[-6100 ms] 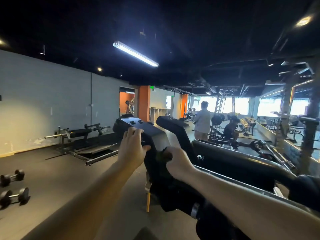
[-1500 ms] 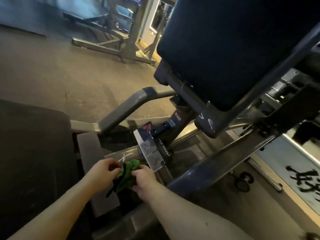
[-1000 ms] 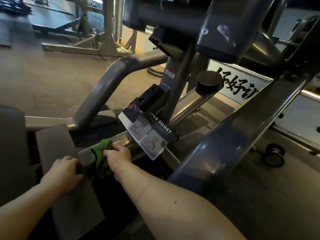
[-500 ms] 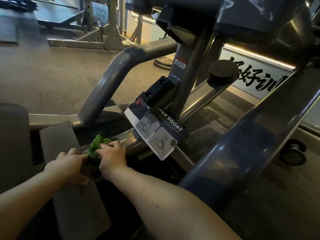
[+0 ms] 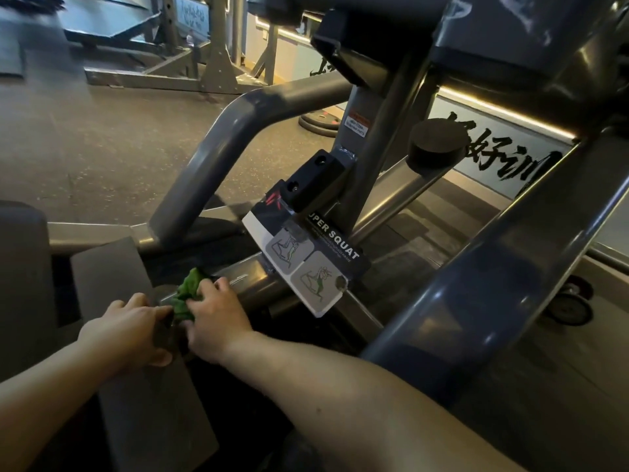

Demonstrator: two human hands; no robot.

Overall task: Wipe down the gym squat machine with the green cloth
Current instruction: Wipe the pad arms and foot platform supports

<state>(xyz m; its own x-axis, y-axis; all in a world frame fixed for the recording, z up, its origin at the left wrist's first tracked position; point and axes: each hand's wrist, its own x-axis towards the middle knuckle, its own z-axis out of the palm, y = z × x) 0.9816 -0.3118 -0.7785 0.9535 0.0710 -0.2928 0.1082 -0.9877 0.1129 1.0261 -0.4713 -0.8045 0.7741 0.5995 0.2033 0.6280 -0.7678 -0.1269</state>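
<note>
The right hand [image 5: 218, 316] bunches a crumpled green cloth [image 5: 186, 292] against the low grey steel tube [image 5: 253, 284] of the dark grey squat machine [image 5: 476, 267], its fingers curled over the wad. Just beside it, the left hand [image 5: 126, 330] wraps the tube's dark round end, near the white-edged instruction placard [image 5: 306, 270].

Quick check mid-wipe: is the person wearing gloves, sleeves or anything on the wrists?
No. The left grip and right grip are bare hands, no gloves or rings visible. The left forearm and right forearm are bare to the frame edge: no sleeves, watch or band.
</note>
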